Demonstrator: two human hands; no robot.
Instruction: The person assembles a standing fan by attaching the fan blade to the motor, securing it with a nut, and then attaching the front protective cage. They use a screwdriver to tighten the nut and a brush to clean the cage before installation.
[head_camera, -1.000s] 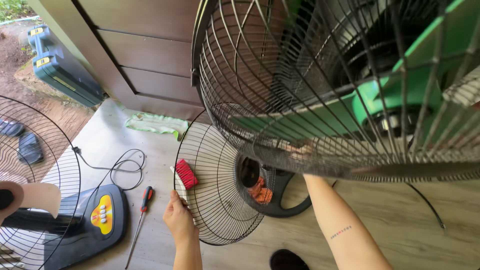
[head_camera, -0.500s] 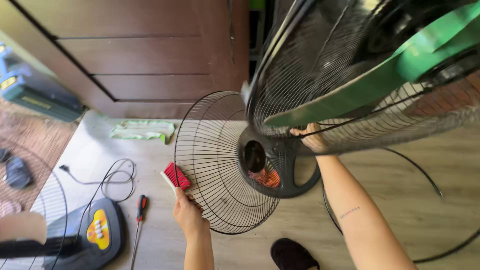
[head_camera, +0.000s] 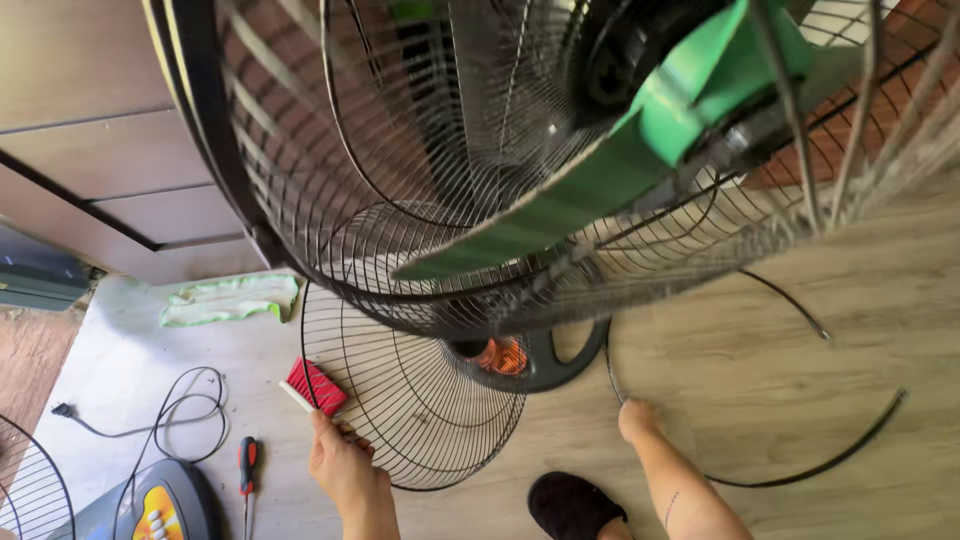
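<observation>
A large fan head with a black wire cage (head_camera: 300, 180) and a green blade (head_camera: 600, 180) hangs close in front of me and fills the upper view. Below it a loose round wire guard (head_camera: 420, 410) stands tilted on the floor against the fan's round black base (head_camera: 560, 365). My left hand (head_camera: 345, 468) grips the guard's lower left rim. My right hand (head_camera: 638, 418) is closed on a thin black ring (head_camera: 830, 460) that lies on the wooden floor to the right.
A red brush (head_camera: 315, 385) lies just behind the guard's rim. A screwdriver (head_camera: 247, 465), a black cable (head_camera: 170, 410), another fan's base (head_camera: 150, 505) and a second grille (head_camera: 30, 490) are at lower left. A green cloth (head_camera: 232, 298) lies by the wall. My black slipper (head_camera: 570, 505) is between my arms.
My right hand has dropped from the fan's base to the black ring on the floor. The view has moved closer under the fan head. My left hand stays on the guard.
</observation>
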